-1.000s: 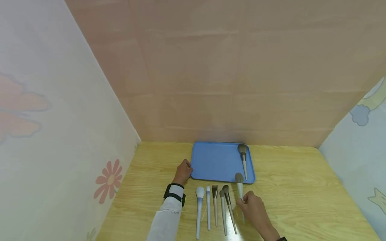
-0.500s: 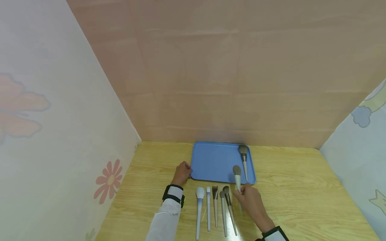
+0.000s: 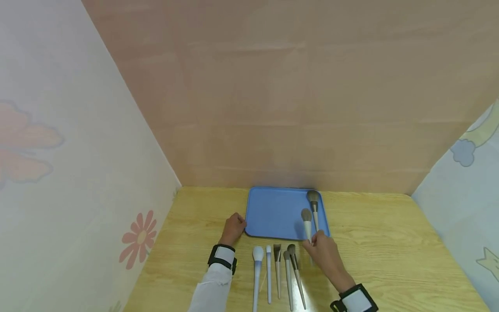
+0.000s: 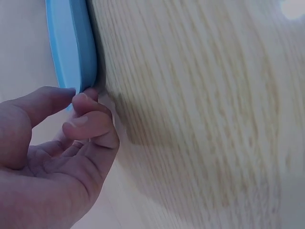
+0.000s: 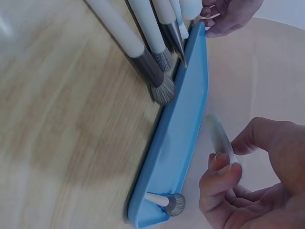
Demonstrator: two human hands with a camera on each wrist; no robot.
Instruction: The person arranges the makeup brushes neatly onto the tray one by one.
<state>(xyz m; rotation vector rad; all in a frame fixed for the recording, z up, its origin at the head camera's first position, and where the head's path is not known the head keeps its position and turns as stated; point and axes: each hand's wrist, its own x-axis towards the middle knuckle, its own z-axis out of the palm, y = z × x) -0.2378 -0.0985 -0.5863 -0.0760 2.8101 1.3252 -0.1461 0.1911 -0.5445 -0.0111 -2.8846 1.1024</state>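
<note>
At the near left corner of the blue tray (image 3: 269,212), my left hand (image 3: 233,229) pinches the rim between thumb and fingers, as the left wrist view (image 4: 71,138) shows up close. My right hand (image 3: 325,255) grips a makeup brush (image 3: 306,215) by its pale handle, its grey bristles pointing away over the tray's near right part. Beside it, a makeup brush with a dark ferrule (image 3: 313,198) lies inside the tray along the right side. In the right wrist view the held brush's handle (image 5: 219,136) shows between thumb and fingers; its bristles are out of sight there.
Several makeup brushes lie in a row in front of the tray: a white-tipped large one (image 3: 257,264), a slim one (image 3: 268,273), a flat dark one (image 3: 277,264) and others to the right. A brown-covered wall (image 3: 249,130) stands behind the wooden table (image 3: 374,242).
My right hand has moved forward with the brush, whose bristles went from the tray's near edge to above the tray. My left hand stays at the tray corner.
</note>
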